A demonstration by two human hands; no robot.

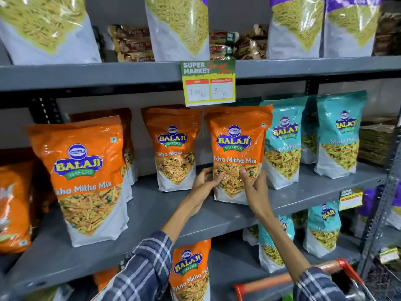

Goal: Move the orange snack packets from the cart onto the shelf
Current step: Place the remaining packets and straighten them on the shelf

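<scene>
An orange Balaji Tikha Mitha Mix packet (237,146) stands upright on the grey middle shelf (165,213), right of centre. My left hand (205,181) grips its lower left edge and my right hand (253,185) grips its lower right side, thumb on the clear window. Two more orange packets stand on the same shelf, one (173,148) just left of it and a large near one (82,179) further left. The cart's red handle (288,279) shows at the bottom right, its contents hidden.
Teal Balaji packets (282,144) stand right of the held packet, almost touching it. A yellow-green price tag (209,83) hangs from the upper shelf edge just above. Another orange packet (191,270) sits on the shelf below. White and purple packets (178,29) fill the top shelf.
</scene>
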